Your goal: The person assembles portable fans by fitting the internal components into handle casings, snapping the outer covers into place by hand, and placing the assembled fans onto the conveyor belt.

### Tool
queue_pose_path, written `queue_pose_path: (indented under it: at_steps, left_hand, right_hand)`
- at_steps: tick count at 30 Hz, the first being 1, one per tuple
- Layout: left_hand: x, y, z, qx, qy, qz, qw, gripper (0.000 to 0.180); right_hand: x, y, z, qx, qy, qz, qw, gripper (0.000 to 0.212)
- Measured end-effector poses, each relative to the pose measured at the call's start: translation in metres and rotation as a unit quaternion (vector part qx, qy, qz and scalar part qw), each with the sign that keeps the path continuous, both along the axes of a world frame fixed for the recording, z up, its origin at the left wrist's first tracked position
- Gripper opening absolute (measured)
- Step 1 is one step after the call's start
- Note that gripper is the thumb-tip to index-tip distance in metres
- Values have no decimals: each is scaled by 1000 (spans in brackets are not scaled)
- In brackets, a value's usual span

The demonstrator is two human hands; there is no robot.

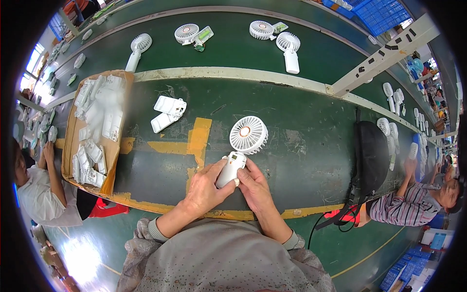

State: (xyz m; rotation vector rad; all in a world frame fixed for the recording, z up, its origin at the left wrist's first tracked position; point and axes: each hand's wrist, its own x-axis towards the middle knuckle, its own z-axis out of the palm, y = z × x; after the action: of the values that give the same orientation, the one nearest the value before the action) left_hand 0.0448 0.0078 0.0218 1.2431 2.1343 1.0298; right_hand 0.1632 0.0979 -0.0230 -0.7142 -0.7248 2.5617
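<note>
A white handheld fan (248, 135) with a round grille and an orange ring at its hub is between my hands, above the near part of the green bench. My left hand (206, 189) closes on the left side of its handle, with the thumb near the bottom end. On the handle's right side, the fingers and thumb of my right hand (254, 186) press in. A small dark window shows near the top of the handle. Beyond my left hand, two loose white plastic casing pieces (168, 113) lie on the bench.
At the left stands a cardboard box (124, 104) of white casing parts. A black bag (373, 158) sits on the right. Past a pale rail (228, 74), several fans lie on a green belt (224, 51); two show open handles. A slanted white post (384, 53) rises at right. People sit on both sides.
</note>
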Motion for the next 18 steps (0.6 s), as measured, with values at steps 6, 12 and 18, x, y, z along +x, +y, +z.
queue_pose_path:
  at_steps: [6,12,18]
  left_hand:
    - [2,-2,-1,-4,32,-7,999,52]
    - [1,-3,1,0,-13,24,1000,49]
    - [-5,-2,5,15,-90,5,996,48]
  right_hand:
    - [-2,-2,-3,-1,-5,-31,1000,50]
    - [-4,-3,-2,9,-21,-40,999,50]
    - [0,1,-2,0,-11,-15,1000,48]
